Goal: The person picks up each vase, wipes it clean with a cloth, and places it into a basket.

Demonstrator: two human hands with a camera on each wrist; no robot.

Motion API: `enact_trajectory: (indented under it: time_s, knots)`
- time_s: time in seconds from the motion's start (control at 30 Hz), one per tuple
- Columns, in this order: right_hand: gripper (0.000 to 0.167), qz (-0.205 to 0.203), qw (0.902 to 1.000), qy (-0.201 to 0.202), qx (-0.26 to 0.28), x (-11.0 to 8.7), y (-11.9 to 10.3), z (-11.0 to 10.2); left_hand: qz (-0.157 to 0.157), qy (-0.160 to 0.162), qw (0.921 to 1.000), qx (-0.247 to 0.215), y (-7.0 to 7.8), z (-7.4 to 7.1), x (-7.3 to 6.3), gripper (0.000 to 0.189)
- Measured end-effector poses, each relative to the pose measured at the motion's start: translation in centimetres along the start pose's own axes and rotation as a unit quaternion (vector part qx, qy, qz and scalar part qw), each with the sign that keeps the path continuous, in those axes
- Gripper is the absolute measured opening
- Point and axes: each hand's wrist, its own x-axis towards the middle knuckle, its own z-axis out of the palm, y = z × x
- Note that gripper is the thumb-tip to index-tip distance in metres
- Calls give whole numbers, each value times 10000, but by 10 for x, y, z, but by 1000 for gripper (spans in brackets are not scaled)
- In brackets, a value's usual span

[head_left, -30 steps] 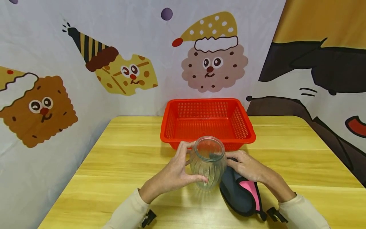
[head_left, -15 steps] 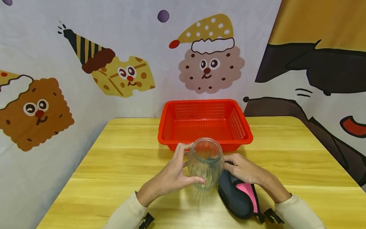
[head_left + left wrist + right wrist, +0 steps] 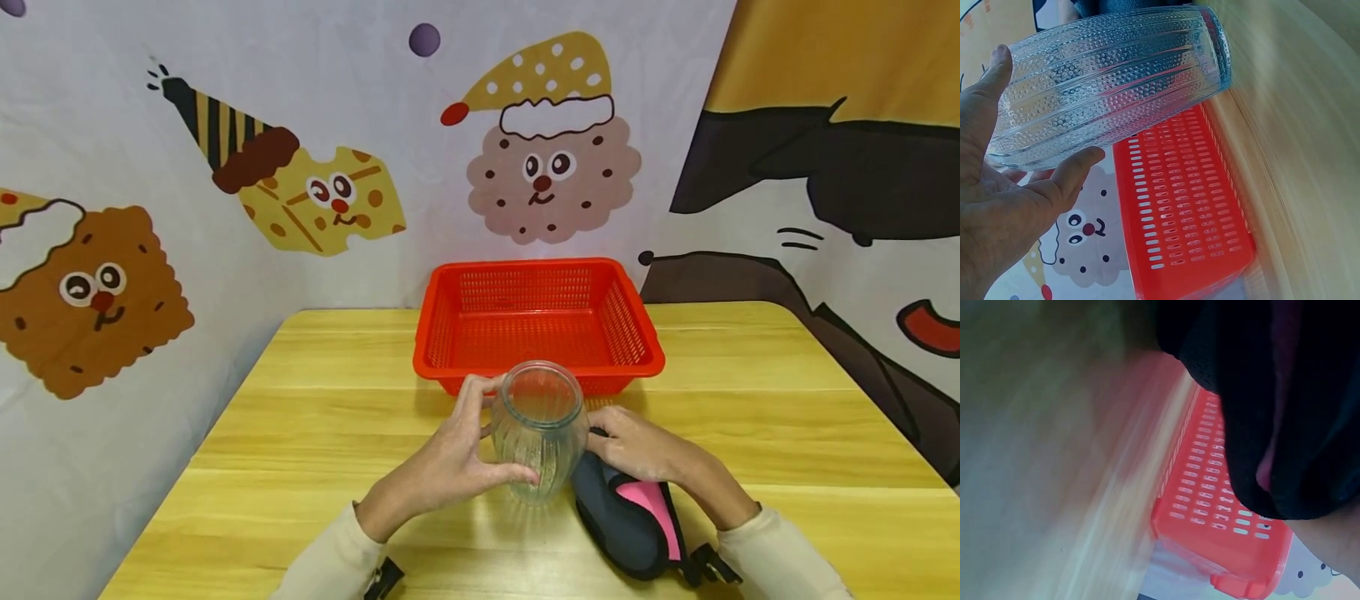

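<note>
The lower end of a grey-and-pink padded cloth item [image 3: 628, 546] has swung slightly outward since half a second ago, toward the right wrist, while a ribbed glass jar [image 3: 547, 450] and the left hand [image 3: 457, 462] have kept their places.

The left hand reaches forward and inward, its palm turned toward the jar and the wrist low and behind. Thumb and fingers are spread wide round the glass: the thumb lies along the near side, low on the body in the head view, and the fingers go round the far side, partly hidden. The jar stands upright in that grasp, mouth up, between the two hands. Whether its base rests fully on the wooden table [image 3: 300, 442] under the hands is hard to tell.

The right hand [image 3: 637, 442] comes in from its own side, back of the hand upward, wrist bent so that the fingers point toward the jar. Its thumb and fingers pinch the upper end of the cloth item just beside the glass; the fingertips are partly hidden. The cloth hangs back from this grip, below the palm, with the pink part facing the wrist. In the right wrist view it fills the upper right corner, dark and close.

Just beyond both hands is a red perforated basket [image 3: 540, 292], its front wall near the left fingers. Pale sleeves [image 3: 780, 554] end at the wrists.
</note>
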Motion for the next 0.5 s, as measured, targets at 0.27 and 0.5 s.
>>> enact_trajectory:
  time_s: [0.27, 0.5]
  knots:
    - [21, -17, 10000, -30, 30, 1, 2, 0, -17, -26, 10000, 33, 0, 0, 0, 89]
    - [21, -50, 9999, -74, 47, 2, 2, 1, 26, -60, 10000, 40, 0, 0, 0, 88]
